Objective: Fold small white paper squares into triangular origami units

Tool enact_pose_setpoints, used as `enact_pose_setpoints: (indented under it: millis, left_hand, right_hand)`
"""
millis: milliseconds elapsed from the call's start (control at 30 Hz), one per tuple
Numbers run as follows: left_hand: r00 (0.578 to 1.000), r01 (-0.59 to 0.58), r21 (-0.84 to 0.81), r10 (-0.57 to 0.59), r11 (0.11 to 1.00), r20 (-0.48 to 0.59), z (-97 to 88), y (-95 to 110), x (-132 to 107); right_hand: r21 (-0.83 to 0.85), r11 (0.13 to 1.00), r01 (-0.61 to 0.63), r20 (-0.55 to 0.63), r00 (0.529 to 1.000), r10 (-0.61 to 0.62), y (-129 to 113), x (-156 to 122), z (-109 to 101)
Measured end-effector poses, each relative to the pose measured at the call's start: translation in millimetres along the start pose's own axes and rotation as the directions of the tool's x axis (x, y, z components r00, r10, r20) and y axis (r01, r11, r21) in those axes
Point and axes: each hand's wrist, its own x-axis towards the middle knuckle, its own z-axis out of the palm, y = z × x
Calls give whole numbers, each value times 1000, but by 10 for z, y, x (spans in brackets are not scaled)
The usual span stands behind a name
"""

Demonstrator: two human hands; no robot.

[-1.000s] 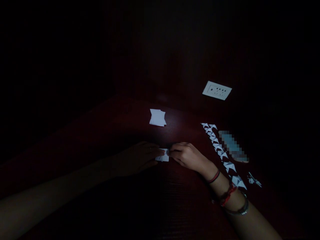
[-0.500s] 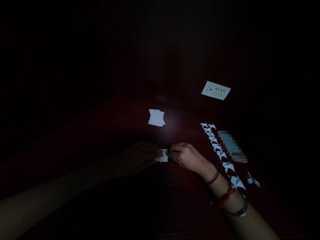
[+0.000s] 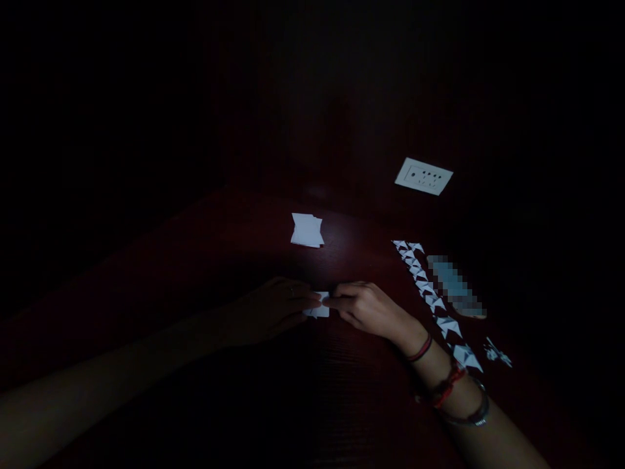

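A small folded piece of white paper [image 3: 324, 311] lies on the dark red table between my two hands. From the left, my left hand [image 3: 288, 305] holds it, with the fingers over its left part and the thumb side lower down; this hand is in deep shadow. My right hand [image 3: 364, 306] is at the paper's right edge, index finger reaching onto it and the other fingers curled in. How the right thumb grips is hidden. The paper's exact folds are too dark to make out.
A stack of white paper sheets [image 3: 307, 230] lies beyond my hands. Several folded paper pieces [image 3: 424, 281] form a line on the right, beside a blurred-out bluish oval object [image 3: 454, 284] and small white scraps [image 3: 497, 352]. A socket plate [image 3: 424, 176] is on the back wall.
My right index finger now stretches further onto the paper, while the other right fingers have drawn back slightly. My left hand stays on the paper. The view has shifted a little.
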Motion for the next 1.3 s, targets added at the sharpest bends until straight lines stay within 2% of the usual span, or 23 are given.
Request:
enact_pose_setpoints:
  millis: [267,600,867,1067,1300]
  left_hand:
    - [1000,-4,10,4,1000,8,-36,40,10]
    - [1000,4,14,-4,1000,19,15,-3,-10]
    - [1000,-14,-5,14,1000,-3,33,-41,-29]
    - [1000,-10,-11,9,1000,-8,17,-27,-18]
    - [1000,-13,17,13,1000,5,8,-11,-20]
  right_hand:
    - [38,999,-23,22,1000,23,8,17,-28]
    - [80,997,-17,20,1000,15,35,26,-15]
    - [-35,995,-97,-7,995,97,75,-54,-51]
    - [-17,999,-51,32,998,51,3,-21,-44]
    - [1,999,-51,44,998,51,-1,-3,-14]
